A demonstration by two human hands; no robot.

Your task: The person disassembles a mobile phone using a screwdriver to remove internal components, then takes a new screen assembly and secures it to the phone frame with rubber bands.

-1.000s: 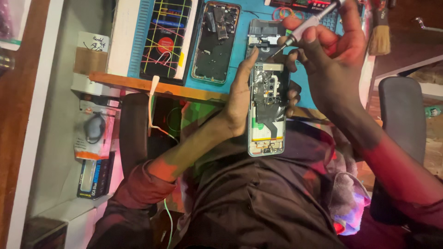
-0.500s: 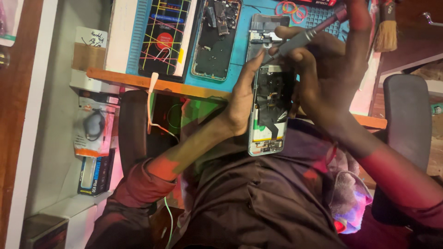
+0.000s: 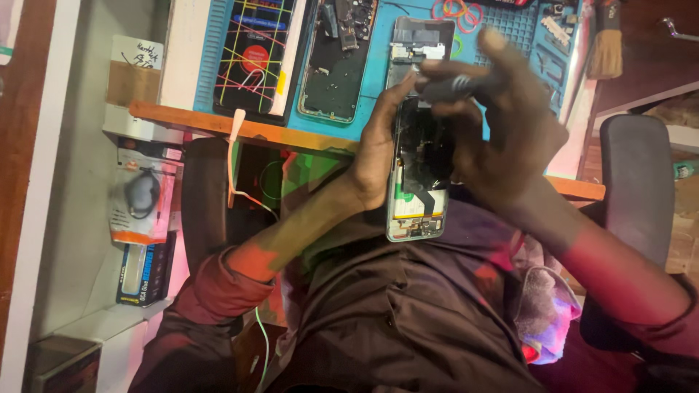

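Blue, ribbed and moulded with small compartments, a rubbery repair mat is laid on an orange-edged wooden bench, and all places below are given from this mat. At its near edge, over the lap of a dark shirt, an opened phone with its back removed is held upright; a rectangular chassis, dark boards and a pale battery area with a yellow patch at the lower end are exposed. The phone is gripped along its left side by the left hand, fingers curled round the frame. The right hand is clenched round a dark cylindrical tool handle at the phone's upper end; the tip is blurred and its contact cannot be told. On the mat, a glossy black screen panel criss-crossed with yellow and coloured bands is seen at the left, a second opened phone body beside it, a grey rectangular frame behind the held phone, and coloured rubber bands at the far edge. Left of the mat, a small white handwritten label on a brown card is noted; nearer, an orange-and-clear blister pack and a dark blue box rest on a pale shelf. Right of the mat, a bristle brush and a black chair armrest are seen.
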